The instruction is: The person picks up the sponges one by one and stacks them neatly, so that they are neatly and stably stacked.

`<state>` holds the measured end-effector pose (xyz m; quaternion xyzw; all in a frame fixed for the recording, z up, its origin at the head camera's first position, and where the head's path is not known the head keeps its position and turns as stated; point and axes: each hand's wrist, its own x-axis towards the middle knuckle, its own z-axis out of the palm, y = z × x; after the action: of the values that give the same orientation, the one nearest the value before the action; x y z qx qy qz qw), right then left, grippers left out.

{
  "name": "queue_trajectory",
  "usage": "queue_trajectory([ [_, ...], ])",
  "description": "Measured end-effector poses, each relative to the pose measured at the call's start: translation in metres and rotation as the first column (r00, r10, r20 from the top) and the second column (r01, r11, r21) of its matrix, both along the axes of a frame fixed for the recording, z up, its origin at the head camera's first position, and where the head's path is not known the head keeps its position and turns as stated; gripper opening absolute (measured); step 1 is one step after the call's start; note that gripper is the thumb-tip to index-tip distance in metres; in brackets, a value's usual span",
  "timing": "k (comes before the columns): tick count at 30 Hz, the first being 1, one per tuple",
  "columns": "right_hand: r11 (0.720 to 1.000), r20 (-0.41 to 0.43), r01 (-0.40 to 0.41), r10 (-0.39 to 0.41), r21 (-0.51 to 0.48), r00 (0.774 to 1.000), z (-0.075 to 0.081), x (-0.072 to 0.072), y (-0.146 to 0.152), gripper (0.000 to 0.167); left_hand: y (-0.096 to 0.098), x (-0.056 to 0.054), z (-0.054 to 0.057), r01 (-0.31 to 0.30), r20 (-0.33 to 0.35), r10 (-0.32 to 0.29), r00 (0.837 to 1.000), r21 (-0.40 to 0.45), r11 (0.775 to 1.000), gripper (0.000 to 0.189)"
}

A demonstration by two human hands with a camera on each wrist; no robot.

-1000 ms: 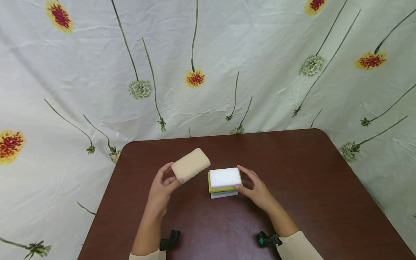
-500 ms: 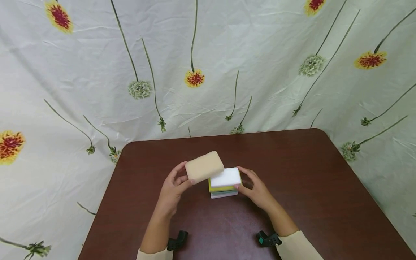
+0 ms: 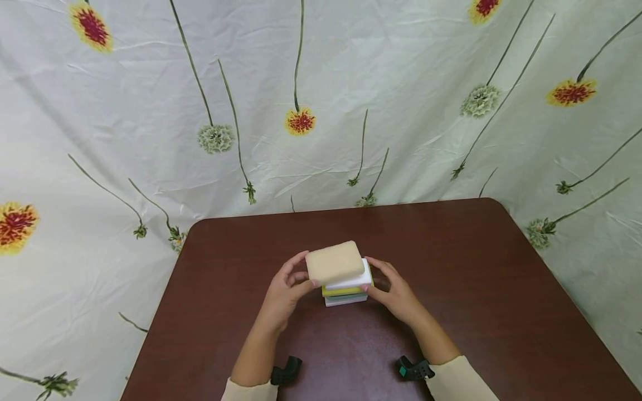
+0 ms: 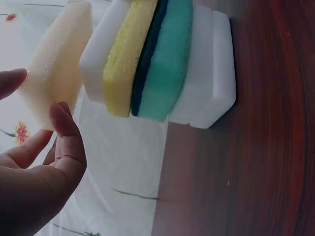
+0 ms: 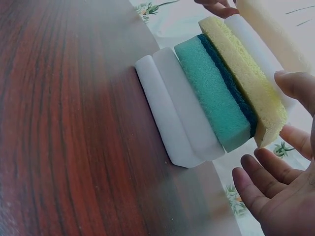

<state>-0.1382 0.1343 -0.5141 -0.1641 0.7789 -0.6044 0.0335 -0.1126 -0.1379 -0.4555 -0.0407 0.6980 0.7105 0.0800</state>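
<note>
My left hand (image 3: 284, 292) grips a beige sponge (image 3: 335, 263) by its left end, thumb at the near edge. The beige sponge is held over a stack of sponges, slightly tilted and apart from it in the left wrist view. On top of the stack lies a white sponge (image 4: 101, 54), above a yellow sponge (image 4: 129, 59). Below come a teal sponge (image 5: 216, 93) with a dark scouring layer and two white sponges (image 5: 165, 108) on the table. My right hand (image 3: 398, 295) holds the upper stack's right end, thumb in front and index finger behind, around the top white sponge.
The stack stands on a dark reddish-brown table (image 3: 451, 267) with rounded far corners. Behind it hangs a pale flower-printed cloth (image 3: 321, 72). Black straps (image 3: 415, 368) sit on both wrists.
My left hand has moved right with the beige sponge, from beside the stack to over it, and the sponge has turned more level. The right hand and the stack have stayed in place.
</note>
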Motion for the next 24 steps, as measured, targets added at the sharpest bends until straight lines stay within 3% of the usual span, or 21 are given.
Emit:
queue_trajectory([
  [6, 1.0, -0.01, -0.006, 0.006, 0.013, 1.0, 0.001, 0.001, 0.001, 0.064, 0.006, -0.001, -0.003, 0.024, -0.001, -0.024, 1.0, -0.006, 1.0, 0.069],
  [16, 0.999, 0.052, 0.004, -0.006, 0.036, 0.999, 0.003, 0.003, 0.001, 0.066, 0.012, -0.004, -0.006, 0.038, 0.001, -0.038, 0.999, -0.023, 0.999, 0.069],
  [24, 1.0, 0.025, 0.007, -0.008, 0.029, 1.0, 0.001, 0.002, 0.0, 0.066, 0.014, -0.005, -0.006, 0.044, -0.002, -0.045, 0.999, -0.041, 0.998, 0.068],
])
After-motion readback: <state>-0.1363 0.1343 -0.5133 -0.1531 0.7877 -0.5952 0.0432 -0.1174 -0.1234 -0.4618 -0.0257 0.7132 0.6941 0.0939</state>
